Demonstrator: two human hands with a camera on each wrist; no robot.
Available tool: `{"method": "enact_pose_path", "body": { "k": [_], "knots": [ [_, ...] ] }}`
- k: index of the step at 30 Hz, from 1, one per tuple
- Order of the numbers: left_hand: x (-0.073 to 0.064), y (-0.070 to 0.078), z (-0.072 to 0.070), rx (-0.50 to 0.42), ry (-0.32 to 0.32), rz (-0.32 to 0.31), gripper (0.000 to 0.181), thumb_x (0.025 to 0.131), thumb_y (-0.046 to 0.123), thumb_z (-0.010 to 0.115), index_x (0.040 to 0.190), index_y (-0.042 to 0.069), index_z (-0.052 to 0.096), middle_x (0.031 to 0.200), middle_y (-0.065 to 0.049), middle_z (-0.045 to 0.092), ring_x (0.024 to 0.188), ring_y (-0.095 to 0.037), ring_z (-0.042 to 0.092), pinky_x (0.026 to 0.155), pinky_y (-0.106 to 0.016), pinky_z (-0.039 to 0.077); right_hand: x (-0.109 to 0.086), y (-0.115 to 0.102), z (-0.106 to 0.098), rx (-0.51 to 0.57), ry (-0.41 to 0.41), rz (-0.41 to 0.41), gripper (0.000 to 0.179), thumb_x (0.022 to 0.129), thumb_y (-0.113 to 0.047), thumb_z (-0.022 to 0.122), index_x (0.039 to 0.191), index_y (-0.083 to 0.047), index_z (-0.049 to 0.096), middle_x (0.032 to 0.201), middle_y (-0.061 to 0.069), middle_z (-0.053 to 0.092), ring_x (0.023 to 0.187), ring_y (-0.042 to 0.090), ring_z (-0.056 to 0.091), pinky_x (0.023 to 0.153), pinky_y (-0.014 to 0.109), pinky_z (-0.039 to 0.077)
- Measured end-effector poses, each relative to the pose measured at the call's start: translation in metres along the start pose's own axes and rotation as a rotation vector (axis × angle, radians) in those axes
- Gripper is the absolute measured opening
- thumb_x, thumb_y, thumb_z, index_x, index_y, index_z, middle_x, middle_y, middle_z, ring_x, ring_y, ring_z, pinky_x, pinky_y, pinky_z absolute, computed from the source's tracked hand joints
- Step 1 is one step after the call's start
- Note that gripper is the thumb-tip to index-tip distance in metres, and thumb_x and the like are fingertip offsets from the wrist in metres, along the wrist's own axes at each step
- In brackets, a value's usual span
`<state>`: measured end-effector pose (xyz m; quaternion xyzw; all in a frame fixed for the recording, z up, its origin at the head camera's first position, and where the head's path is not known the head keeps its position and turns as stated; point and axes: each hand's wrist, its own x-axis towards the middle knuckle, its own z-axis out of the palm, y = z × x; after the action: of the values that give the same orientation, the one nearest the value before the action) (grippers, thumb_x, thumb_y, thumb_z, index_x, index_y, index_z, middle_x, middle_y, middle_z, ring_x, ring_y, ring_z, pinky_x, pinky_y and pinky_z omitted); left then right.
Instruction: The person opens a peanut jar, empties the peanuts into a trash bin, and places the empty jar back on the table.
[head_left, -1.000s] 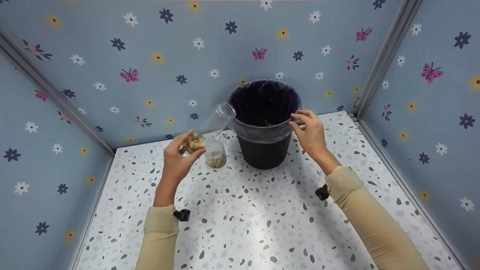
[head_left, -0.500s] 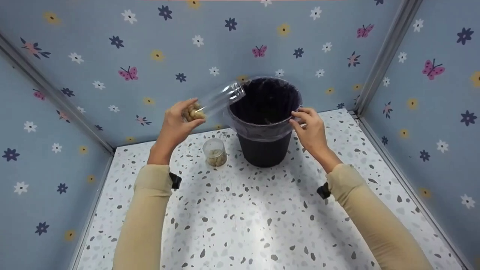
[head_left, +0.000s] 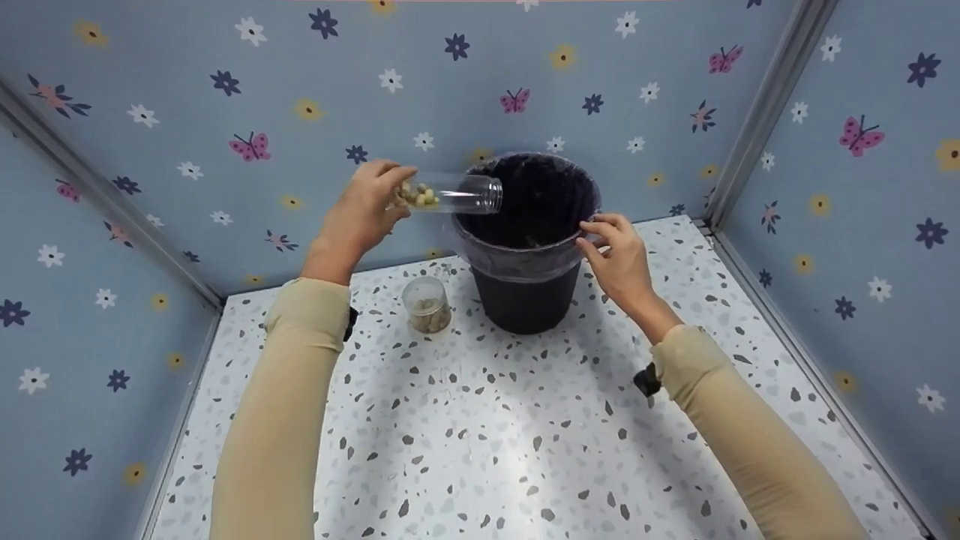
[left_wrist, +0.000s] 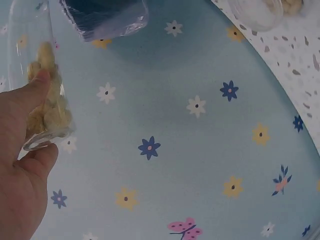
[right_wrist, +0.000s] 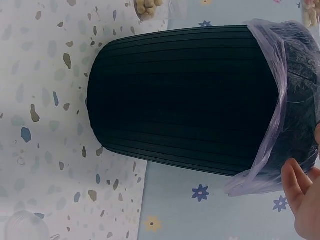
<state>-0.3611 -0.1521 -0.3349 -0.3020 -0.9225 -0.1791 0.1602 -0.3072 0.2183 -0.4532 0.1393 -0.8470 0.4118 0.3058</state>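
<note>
My left hand grips the bottom end of a clear jar, which lies nearly level in the air. Its open mouth reaches over the left rim of a black trash can. Pale, rounded nut-like pieces are gathered at the held end. A clear bag lines the can and folds down outside its rim. On the can's right side, my right hand pinches the bagged rim between thumb and fingers. The can's inside is dark.
A second clear jar, partly filled with similar pieces, stands on the speckled white table left of the can. A clear round lid lies on the table in the right wrist view. Flower-patterned blue walls enclose the back and sides.
My left hand has lifted the jar from beside the standing jar and tipped it rightward to nearly level, bringing its mouth over the can. My right hand stays at the rim.
</note>
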Motion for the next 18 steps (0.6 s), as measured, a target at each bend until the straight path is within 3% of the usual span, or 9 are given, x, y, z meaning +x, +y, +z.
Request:
{"method": "enact_pose_path", "body": {
  "k": [5,9,18],
  "knots": [
    [0.006,0.005,-0.005,0.139,0.001,0.07,0.054,0.085,-0.001,0.073,0.135,0.009,0.057,0.136,-0.017,0.05,0.136,-0.035,0.033,0.104,-0.046,0.041,-0.001,0.001,0.0,-0.003,0.006,-0.013,0.026,0.091,-0.011,0.069,0.116,-0.002,0.07,0.123,0.017,0.056,0.087,0.029,0.065,0.072,0.041,0.055],
    [0.014,0.014,-0.015,0.235,-0.014,0.09,0.055,0.084,-0.003,0.073,0.135,0.011,0.057,0.14,-0.016,0.048,0.14,-0.034,0.029,0.1,-0.049,0.044,-0.002,0.001,-0.001,0.0,0.0,-0.009,0.027,0.092,-0.012,0.068,0.117,-0.002,0.069,0.124,0.016,0.056,0.088,0.027,0.064,0.071,0.038,0.055],
    [0.023,0.025,-0.03,0.257,0.004,0.126,0.056,0.084,-0.005,0.073,0.135,0.012,0.058,0.142,-0.016,0.046,0.14,-0.034,0.028,0.096,-0.052,0.047,-0.001,0.001,0.0,0.004,0.004,-0.019,0.026,0.092,-0.012,0.068,0.116,0.0,0.069,0.123,0.016,0.056,0.087,0.024,0.064,0.069,0.038,0.055]
  ]
}}
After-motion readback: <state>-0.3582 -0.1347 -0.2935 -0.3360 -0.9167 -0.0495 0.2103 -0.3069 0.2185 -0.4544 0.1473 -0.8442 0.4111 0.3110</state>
